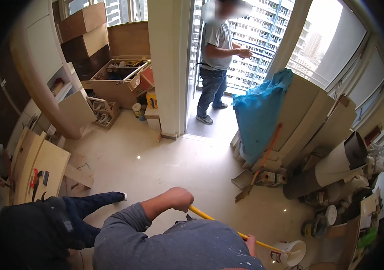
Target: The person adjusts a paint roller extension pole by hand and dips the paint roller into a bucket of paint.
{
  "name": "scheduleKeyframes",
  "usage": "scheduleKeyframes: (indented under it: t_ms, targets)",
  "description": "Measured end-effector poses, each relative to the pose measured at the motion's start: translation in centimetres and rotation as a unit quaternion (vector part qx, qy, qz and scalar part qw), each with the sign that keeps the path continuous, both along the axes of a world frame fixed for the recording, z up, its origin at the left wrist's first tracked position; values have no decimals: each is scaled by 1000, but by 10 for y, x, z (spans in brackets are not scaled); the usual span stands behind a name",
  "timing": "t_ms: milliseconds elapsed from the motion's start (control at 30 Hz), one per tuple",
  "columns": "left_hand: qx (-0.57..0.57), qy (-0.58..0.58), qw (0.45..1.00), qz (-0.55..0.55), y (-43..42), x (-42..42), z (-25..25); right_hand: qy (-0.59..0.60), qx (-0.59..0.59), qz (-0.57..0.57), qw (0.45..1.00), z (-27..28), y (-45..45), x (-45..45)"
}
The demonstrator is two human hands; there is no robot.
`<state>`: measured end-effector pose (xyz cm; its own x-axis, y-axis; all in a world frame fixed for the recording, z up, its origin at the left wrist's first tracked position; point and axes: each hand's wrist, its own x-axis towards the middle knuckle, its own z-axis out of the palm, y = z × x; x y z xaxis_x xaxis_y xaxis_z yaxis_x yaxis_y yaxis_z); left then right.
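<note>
A long yellow pole slants across the front of my grey shirt. My left hand is closed in a fist round its upper end. Lower down, my right hand grips the pole, partly hidden behind my shirt. The pole's far end reaches down to a white bucket on the floor at the lower right. What is fixed to that end, if anything, I cannot make out.
A person in dark clothes is close by on my left, near boards with tools. Another stands in the balcony doorway. Blue sheeting, leaning panels and rolled material crowd the right. An open wooden chest sits at the back left.
</note>
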<state>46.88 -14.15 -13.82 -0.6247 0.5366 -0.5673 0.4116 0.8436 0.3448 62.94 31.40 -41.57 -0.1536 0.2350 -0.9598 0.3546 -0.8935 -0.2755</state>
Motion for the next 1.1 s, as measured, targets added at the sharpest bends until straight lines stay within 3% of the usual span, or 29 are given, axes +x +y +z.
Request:
scheduleKeyframes:
  t_ms: [400, 467, 600, 700, 867, 1100]
  targets:
    - [1, 6, 1000, -1, -2, 0, 12, 30, -17, -21, 999, -2, 5, 4]
    - [12, 11, 1000, 6, -3, 2, 15, 66, -45, -11, 997, -41, 34, 12]
    - [25, 16, 1000, -9, 2, 0, 32, 59, -40, -90, 993, -21, 31, 9]
    - [34, 31, 999, -6, 1, -3, 40, 44, 16, -107, 993, 6, 17, 2]
    - [54, 39, 997, -25, 4, -5, 28, 33, -4, -127, 991, 29, 14, 4]
    - [41, 45, 998, -28, 9, 0, 28, 46, -2, -96, 994, 6, 24, 20]
